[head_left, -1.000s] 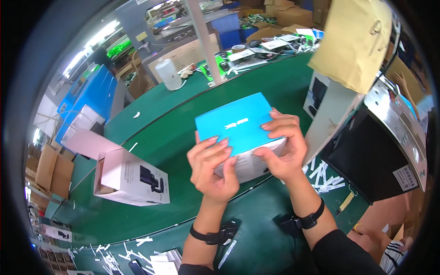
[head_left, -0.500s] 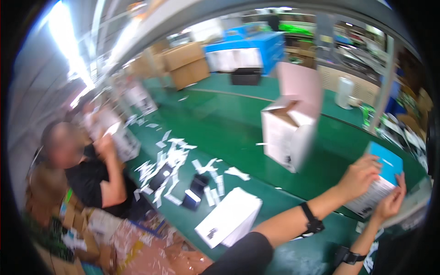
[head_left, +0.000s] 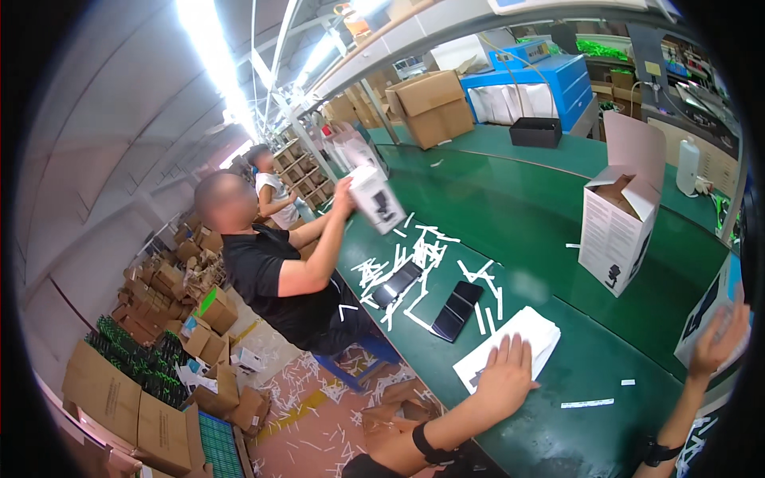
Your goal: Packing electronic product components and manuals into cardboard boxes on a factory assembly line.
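Observation:
My left hand (head_left: 504, 376) lies with its fingers stretched out over a white cardboard box (head_left: 532, 331) resting on the green table. Its palm and fingers cover part of the box's near face. At the right rim, my right hand (head_left: 719, 338) is raised, fingers extended, beside a white and blue box (head_left: 701, 315); whether it touches that box I cannot tell. Farther back stands an upright white box (head_left: 613, 231) with its lid flap up and its inner flaps partly open. Two dark phone-like slabs (head_left: 457, 311) lie left of my left hand among scattered white paper strips (head_left: 430, 253).
A seated co-worker (head_left: 275, 271) at the left holds a printed white box (head_left: 376, 199). Along the back are a brown carton (head_left: 430, 107), a black tray (head_left: 535, 132), a blue bin (head_left: 566, 88) and a white bottle (head_left: 687, 167). Cartons and paper scraps cover the floor.
My left hand has left the blue-topped box and moved left onto the white box. My right hand has opened away from the blue-topped box. The view has swung left.

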A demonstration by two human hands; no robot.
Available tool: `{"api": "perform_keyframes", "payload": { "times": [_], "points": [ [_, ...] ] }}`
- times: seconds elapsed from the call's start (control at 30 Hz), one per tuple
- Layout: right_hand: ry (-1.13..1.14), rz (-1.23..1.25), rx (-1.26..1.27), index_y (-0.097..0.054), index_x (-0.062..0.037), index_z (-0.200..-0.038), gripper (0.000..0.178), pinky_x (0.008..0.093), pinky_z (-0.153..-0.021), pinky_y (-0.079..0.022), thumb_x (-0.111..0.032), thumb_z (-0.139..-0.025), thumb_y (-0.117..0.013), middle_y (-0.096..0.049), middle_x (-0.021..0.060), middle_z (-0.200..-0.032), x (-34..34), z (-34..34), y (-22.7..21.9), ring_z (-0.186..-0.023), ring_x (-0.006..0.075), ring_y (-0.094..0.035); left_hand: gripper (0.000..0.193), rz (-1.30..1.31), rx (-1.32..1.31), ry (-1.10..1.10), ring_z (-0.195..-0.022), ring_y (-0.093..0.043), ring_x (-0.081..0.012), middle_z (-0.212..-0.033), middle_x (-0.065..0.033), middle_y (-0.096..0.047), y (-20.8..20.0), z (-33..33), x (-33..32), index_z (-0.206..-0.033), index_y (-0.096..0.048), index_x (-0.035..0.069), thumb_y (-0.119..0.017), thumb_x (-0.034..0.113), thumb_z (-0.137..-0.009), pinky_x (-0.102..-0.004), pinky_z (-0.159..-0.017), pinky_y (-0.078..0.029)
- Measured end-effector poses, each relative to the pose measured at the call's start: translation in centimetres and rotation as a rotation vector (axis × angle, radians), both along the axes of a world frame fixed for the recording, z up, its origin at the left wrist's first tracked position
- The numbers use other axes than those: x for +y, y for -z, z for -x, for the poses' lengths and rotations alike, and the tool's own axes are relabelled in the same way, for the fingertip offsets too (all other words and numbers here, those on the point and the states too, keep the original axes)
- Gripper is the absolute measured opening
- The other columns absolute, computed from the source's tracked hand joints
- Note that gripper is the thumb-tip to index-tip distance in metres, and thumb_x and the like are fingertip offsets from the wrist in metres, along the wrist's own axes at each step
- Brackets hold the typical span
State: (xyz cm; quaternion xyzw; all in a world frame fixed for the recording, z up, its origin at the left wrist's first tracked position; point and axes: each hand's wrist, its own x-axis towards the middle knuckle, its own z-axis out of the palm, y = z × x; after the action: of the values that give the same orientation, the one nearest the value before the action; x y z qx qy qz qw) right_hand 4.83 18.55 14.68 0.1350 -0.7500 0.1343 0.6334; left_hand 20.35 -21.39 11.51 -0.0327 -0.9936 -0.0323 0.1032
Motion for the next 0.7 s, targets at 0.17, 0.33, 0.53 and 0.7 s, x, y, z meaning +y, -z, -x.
{"api": "perform_keyframes", "payload": {
  "times": [0.17, 0.33, 0.53, 0.7],
  "points": [
    [-0.172, 0.012, -0.357, -0.060, -0.0090, -0.133, 0.050, 0.0481, -0.118, -0.029, 0.000, -0.084, -0.066, -0.037, 0.0188, -0.155, -17.0, 1.6, -3.4, -0.143, 0.0402, -0.035, 0.060, 0.170, 0.106, 0.024, -0.135, -0.048, -0.0449, -0.143, -0.0317, -0.048, 6.0, -1.9, -1.9, -0.141, -0.045, -0.010, -0.060, 0.015, -0.088, -0.0534, -0.108, -0.041],
    [-0.060, -0.135, -0.457, -0.061, -0.0101, -0.131, 0.055, 0.0498, -0.115, -0.032, -0.006, -0.078, -0.075, -0.038, 0.0265, -0.150, -18.4, 7.8, -5.0, -0.138, 0.0447, -0.038, 0.044, 0.024, 0.146, 0.169, -0.129, -0.058, -0.0366, -0.137, -0.0248, -0.058, 4.4, -0.8, -1.1, -0.129, -0.056, -0.002, -0.057, 0.012, -0.087, -0.0480, -0.103, -0.049],
    [-0.004, -0.132, -0.459, -0.063, -0.0118, -0.127, 0.054, 0.0520, -0.109, -0.039, -0.016, -0.075, -0.078, -0.053, 0.0254, -0.137, -20.5, 12.0, -4.6, -0.128, 0.0419, -0.050, 0.023, -0.317, 0.071, 0.180, -0.086, -0.073, -0.0311, -0.102, -0.0189, -0.072, 2.5, 0.0, -5.5, -0.111, -0.064, 0.006, -0.058, 0.007, -0.089, -0.0422, -0.070, -0.058],
    [-0.014, -0.343, -0.307, -0.068, -0.0131, -0.114, 0.042, 0.0529, -0.101, -0.043, -0.024, -0.075, -0.077, -0.056, 0.0186, -0.129, -19.3, 11.1, -4.0, -0.126, 0.0351, -0.049, 0.017, -0.519, 0.576, 0.266, -0.074, -0.070, -0.0346, -0.081, -0.0200, -0.068, -8.7, 3.8, -5.0, -0.108, -0.064, -0.003, -0.059, 0.001, -0.091, -0.0392, -0.066, -0.054]
  ]
}}
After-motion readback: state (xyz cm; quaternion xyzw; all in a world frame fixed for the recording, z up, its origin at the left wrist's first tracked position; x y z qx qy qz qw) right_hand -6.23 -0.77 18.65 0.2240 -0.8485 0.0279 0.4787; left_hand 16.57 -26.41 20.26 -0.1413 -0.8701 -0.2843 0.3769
